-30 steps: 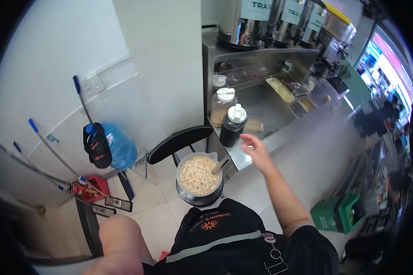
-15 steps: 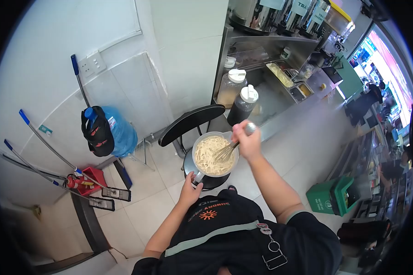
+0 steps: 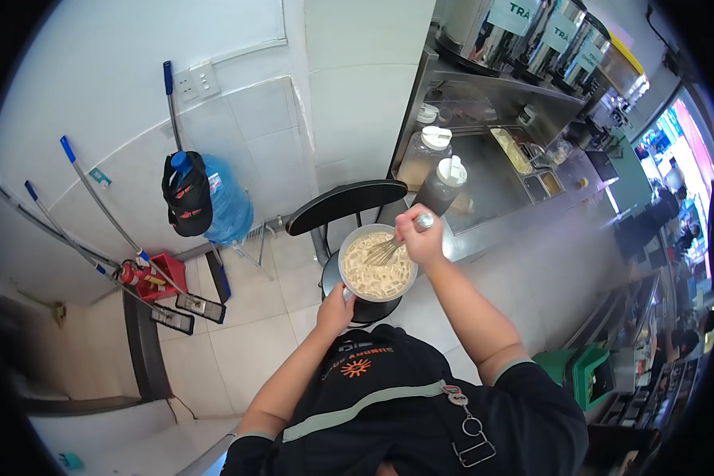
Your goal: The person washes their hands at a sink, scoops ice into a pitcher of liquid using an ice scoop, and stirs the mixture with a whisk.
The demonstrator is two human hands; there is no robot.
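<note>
My right hand (image 3: pixel 422 237) is closed round the handle of a metal wire whisk (image 3: pixel 384 252). The wires of the whisk dip into a pale, creamy mixture (image 3: pixel 373 279) with light strips or chunks in it. This mixture lies in a round, whitish pot (image 3: pixel 344 279) with a side handle. Fingers of my left hand (image 3: pixel 336 311) grip that handle on the near side, partly hiding it. Below the pot is the seat of a black chair (image 3: pixel 335 274); whether the pot rests on it I cannot tell.
Capped jugs (image 3: pixel 443 186) stand by a steel counter (image 3: pixel 484 186), with large metal dispensers (image 3: pixel 559 36) above. A blue water bottle (image 3: pixel 228 208) with a cap on it, mops (image 3: pixel 192 306) and a red bucket (image 3: pixel 166 274) are at left. A green bin (image 3: pixel 567 366) stands right.
The whisk has moved through the mixture toward the far side of the pot. The mixture's surface looks wetter and looser. My head view has shifted, so the surroundings sit differently in the picture.
</note>
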